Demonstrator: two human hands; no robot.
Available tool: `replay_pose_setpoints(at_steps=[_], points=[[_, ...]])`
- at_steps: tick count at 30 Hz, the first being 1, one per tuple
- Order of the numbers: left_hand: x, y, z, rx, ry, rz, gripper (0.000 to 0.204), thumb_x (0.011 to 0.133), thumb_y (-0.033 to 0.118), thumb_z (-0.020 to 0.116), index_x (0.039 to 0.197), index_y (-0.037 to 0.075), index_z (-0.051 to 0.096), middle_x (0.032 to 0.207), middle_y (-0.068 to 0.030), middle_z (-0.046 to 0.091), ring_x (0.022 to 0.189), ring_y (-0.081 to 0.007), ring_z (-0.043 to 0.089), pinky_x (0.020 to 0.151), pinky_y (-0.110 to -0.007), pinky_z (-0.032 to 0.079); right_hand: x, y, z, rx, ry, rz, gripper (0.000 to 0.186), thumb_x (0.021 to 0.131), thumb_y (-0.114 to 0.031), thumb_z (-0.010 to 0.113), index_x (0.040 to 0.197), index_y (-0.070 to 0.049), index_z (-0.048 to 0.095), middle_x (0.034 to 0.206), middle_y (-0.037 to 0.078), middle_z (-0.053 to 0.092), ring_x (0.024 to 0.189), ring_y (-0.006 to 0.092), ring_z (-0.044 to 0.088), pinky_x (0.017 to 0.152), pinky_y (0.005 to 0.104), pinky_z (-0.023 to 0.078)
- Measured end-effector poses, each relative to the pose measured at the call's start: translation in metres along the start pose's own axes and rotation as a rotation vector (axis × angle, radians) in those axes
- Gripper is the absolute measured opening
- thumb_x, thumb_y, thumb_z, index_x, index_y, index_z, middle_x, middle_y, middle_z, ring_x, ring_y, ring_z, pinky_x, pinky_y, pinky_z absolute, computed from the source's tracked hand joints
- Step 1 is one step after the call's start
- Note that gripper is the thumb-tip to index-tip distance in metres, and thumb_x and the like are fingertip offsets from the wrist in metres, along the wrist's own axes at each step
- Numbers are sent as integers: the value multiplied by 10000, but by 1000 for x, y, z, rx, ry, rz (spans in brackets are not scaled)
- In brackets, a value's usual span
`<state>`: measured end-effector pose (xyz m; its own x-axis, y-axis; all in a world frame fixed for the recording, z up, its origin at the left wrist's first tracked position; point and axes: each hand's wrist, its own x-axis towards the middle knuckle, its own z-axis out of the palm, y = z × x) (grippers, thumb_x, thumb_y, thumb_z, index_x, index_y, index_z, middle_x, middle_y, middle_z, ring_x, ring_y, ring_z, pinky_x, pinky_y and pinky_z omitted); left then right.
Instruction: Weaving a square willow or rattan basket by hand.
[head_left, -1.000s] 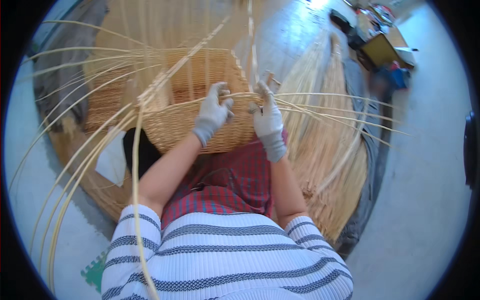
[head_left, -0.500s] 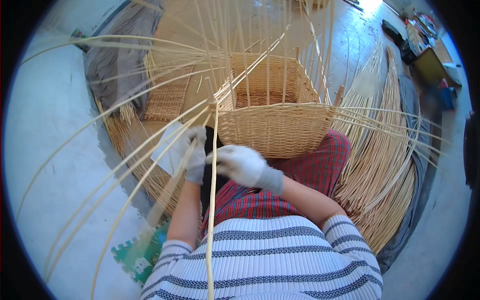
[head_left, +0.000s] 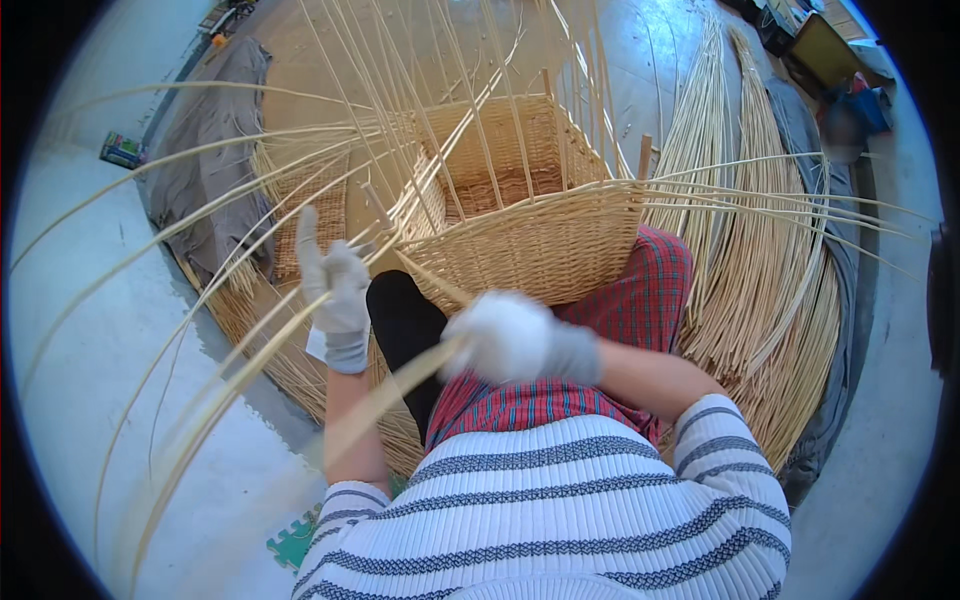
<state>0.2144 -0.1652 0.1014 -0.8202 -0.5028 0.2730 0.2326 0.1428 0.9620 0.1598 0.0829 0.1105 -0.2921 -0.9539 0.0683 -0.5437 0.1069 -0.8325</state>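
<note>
A woven wicker basket [head_left: 520, 245] rests tilted on my lap, with upright rods rising from its rim. In a white glove, my right hand [head_left: 505, 338] is closed round a pale wicker rod [head_left: 385, 398]. That rod runs from the basket's near left corner through the hand toward the lower left, blurred by motion. Left of this corner is my gloved left hand [head_left: 335, 285], one finger pointing up and the others partly bent. Several loose rods [head_left: 240, 375] fan out to the left beside it; whether it touches any is hard to see.
Long bundles of wicker rods [head_left: 740, 300] lie on grey cloth at the right. At the left are a grey cloth heap [head_left: 205, 170] and a flat woven panel [head_left: 310, 215]. More rods stick out from the basket's right corner. A green foam mat [head_left: 290, 545] shows at lower left.
My right hand has moved slightly right, drawing a rod across in front of the basket. My left hand has shifted left and raised a finger. The basket appears tilted and shifted left in view.
</note>
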Motion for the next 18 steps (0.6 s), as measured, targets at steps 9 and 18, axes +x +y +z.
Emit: replay_pose_setpoints(at_steps=[9,18], points=[[-82,-103,-16,-13,260,253,371,1131,271,505,1387,14,584,820,-47,594,788,-175,599,921,-418,544,12,176,-29,1049,856,-73,317,1130,-286,474,1090,-17,637,755,24,606,715,178,626,785,374,561],[-16,-154,13,365,32,-119,704,849,417,887,1315,-20,589,1128,-175,714,1015,-325,683,958,-443,534,-2,163,-24,247,943,372,138,1007,-93,718,1120,-20,750,889,3,727,824,78,664,762,246,552]])
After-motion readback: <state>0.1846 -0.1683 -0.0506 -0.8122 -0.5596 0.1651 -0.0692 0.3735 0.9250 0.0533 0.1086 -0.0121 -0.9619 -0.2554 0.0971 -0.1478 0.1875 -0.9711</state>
